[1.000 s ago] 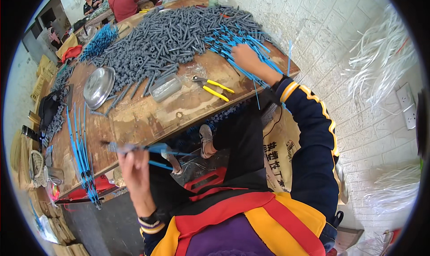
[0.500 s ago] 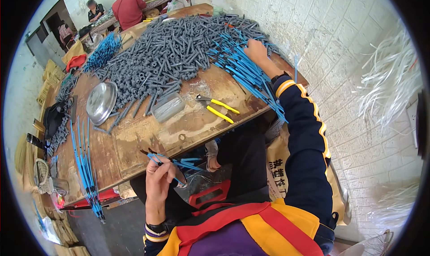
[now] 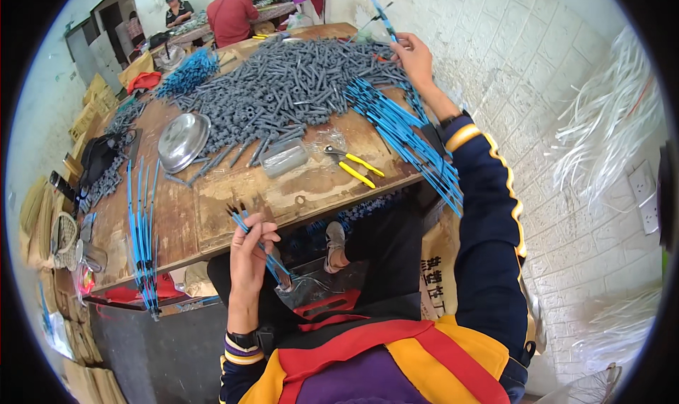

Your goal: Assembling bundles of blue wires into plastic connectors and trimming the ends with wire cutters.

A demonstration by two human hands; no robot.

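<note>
My left hand [image 3: 252, 245], near the table's front edge, is closed around a few thin blue sticks [image 3: 272, 264] with dark tips. Raised over the far right of the table, my right hand [image 3: 416, 59] pinches a blue stick with black bands [image 3: 387, 22], which points up and away to the left. Below that hand, a pile of similar blue sticks [image 3: 399, 132] lies slanting across the table's right edge. To its left spreads a large heap of grey ribbed plastic plugs [image 3: 290, 86].
Yellow-handled pliers [image 3: 357, 165], a clear plastic box [image 3: 284, 158] and a shiny metal bowl [image 3: 184, 142] lie on the wooden table [image 3: 233, 209]. More blue sticks [image 3: 143, 241] overhang its left front edge. A white brick-patterned wall [image 3: 523, 114] bounds the right; people sit farther back.
My right hand has risen from the blue pile and now holds a stick upward. The left hand has turned a little, tilting its sticks. The view has shifted slightly.
</note>
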